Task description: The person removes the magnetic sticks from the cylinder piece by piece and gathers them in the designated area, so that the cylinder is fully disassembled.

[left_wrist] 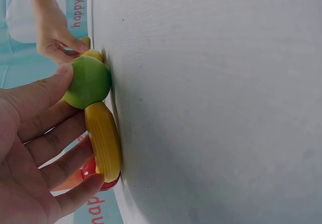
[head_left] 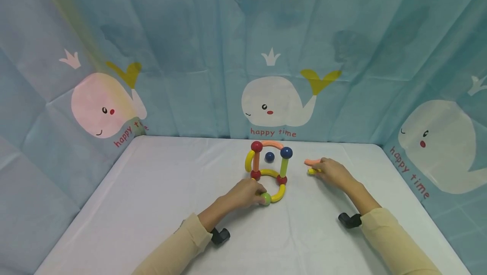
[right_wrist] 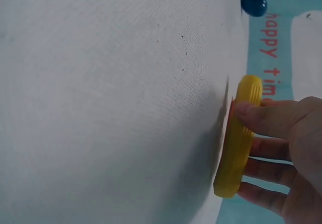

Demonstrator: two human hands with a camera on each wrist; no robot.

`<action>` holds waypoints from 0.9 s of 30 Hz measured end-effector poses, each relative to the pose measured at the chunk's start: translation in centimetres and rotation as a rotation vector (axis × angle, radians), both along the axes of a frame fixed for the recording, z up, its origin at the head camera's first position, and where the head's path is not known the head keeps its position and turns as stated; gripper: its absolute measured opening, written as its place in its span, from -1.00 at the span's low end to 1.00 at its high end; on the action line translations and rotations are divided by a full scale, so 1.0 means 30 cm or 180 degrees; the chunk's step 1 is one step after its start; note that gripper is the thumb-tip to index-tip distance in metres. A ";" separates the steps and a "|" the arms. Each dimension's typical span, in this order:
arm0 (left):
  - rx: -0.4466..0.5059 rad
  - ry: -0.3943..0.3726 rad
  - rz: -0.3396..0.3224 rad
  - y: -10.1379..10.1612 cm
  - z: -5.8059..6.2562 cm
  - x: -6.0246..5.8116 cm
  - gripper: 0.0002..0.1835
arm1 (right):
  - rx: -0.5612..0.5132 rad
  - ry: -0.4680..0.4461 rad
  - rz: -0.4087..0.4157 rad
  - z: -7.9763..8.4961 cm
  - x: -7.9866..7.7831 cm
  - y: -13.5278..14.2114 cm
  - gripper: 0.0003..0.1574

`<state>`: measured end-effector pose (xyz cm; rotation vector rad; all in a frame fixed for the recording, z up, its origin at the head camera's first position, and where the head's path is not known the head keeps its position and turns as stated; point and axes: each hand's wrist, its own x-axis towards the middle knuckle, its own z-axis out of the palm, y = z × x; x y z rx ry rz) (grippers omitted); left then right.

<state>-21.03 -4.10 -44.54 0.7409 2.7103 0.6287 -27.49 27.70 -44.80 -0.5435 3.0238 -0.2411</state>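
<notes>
A magnetic ball-and-stick frame stands on the table, its base a ring of yellow curved sticks (head_left: 279, 193) joined by balls. My left hand (head_left: 243, 193) holds the ring's near green ball (left_wrist: 89, 83), thumb on the ball and fingers behind the ring. Two uprights, an orange stick (head_left: 256, 162) and a lime-green stick (head_left: 283, 168), rise from red balls. On top are a red ball (head_left: 256, 146) and a blue ball (head_left: 286, 152), bridged by an orange curved stick (head_left: 272, 143). To the right, my right hand (head_left: 335, 173) pinches a yellow stick (right_wrist: 237, 138) close over the table.
A loose blue ball (head_left: 269, 157) lies behind the frame. Just beyond my right fingers is another orange curved stick (head_left: 311, 162). The white table (head_left: 171, 182) meets a blue whale-print curtain (head_left: 198, 97) at its back and sides.
</notes>
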 end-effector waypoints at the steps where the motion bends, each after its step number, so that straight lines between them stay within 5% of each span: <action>1: 0.0003 -0.0002 0.0000 0.000 -0.001 0.000 -0.64 | 0.0018 -0.0014 0.0009 -0.002 -0.001 0.001 -0.61; 27: 0.0049 0.0006 -0.0010 -0.003 -0.003 0.003 -0.65 | -0.0103 0.0043 0.0111 0.000 0.018 -0.014 -0.73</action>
